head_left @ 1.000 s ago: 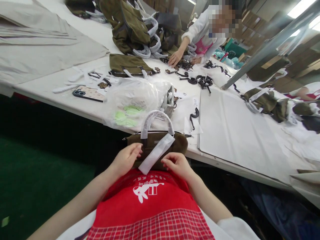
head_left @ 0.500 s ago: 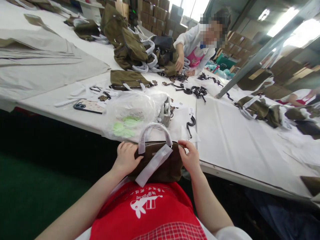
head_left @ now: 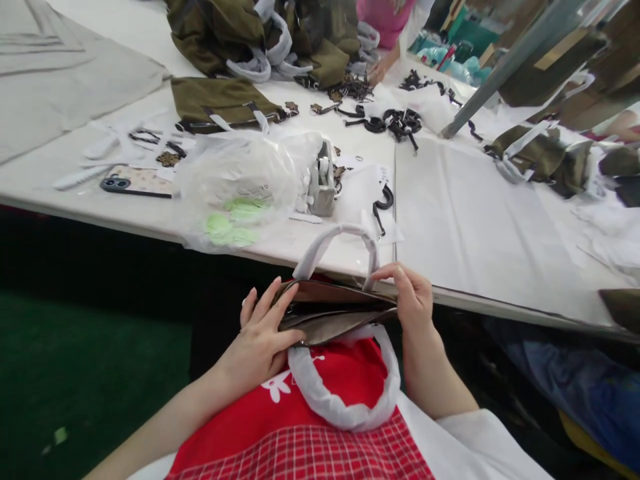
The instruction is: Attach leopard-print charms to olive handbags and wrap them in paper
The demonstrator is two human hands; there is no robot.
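Note:
A handbag is held at my waist against the red apron, its zipped top spread apart so the lining shows. My left hand grips the left end of the mouth, fingers on the far edge and thumb by the near edge. At the right end my right hand pinches the bag near the base of its far handle. That handle stands up, wrapped in white paper. The near wrapped handle hangs down over the apron. The bag's lower body is hidden.
On the table lie a plastic bag with green pieces, a grey metal box, a phone and black straps. Olive bags are heaped behind. A slanted post rises at right. A co-worker's hand shows at the back.
The handbag has gone from zipped shut to open at the top, and its near handle now hangs over the apron. Both hands and the bag have shifted right in view; the camera tilts lower.

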